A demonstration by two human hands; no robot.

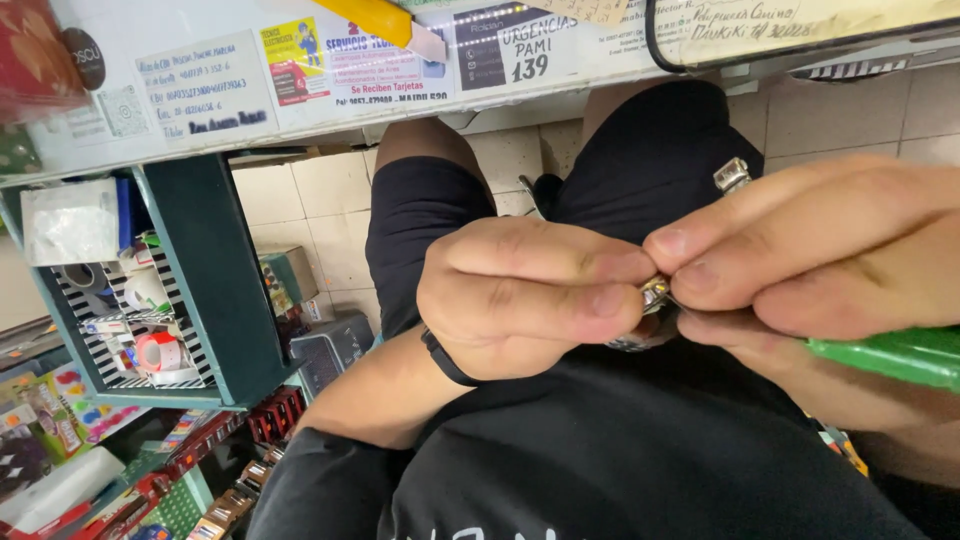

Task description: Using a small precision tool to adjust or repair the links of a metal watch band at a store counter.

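My left hand and my right hand meet fingertip to fingertip over my lap. Both pinch a small silver metal piece, mostly hidden by the fingers. A shiny metal clasp-like end sticks up behind my right hand; whether it belongs to the same thing I cannot tell. A green plastic handle runs out to the right under my right palm, held by that hand. A thin black band circles my left wrist.
A white counter edge covered with stickers and notes runs along the top, with a yellow cutter on it. A green shelf unit at left holds tape rolls. Packaged goods lie lower left. Tiled floor shows beyond my knees.
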